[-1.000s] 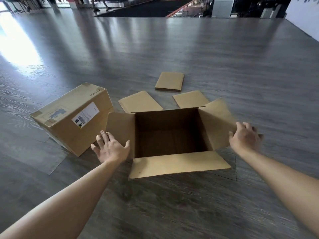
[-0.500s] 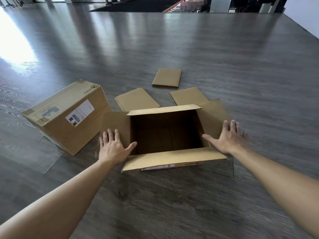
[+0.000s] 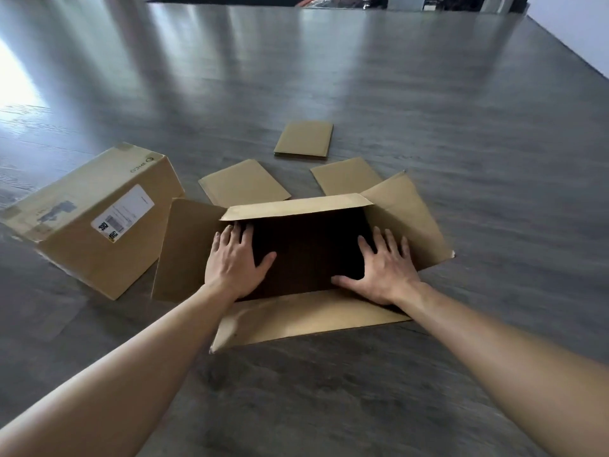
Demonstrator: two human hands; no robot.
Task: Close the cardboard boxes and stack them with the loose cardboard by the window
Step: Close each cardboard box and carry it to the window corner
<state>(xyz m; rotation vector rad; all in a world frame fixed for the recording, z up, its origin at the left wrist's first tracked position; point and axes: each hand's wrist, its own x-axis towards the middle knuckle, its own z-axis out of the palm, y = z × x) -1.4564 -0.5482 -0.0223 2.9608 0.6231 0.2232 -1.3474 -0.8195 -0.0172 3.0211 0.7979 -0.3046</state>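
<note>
Open box sits on grey floor, mouth up, long axis left-right, four flaps splayed; far flap tips inward. Left hand and right hand, fingers straight and spread, hover over the mouth, holding nothing. Closed box lies tilted just left; three loose cardboard sheets beyond.

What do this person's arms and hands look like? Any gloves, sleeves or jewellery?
Both forearms are bare right to the picture's edge: no sleeve shows. The left hand and right hand wear no gloves, and no watch, ring or bracelet is visible.
</note>
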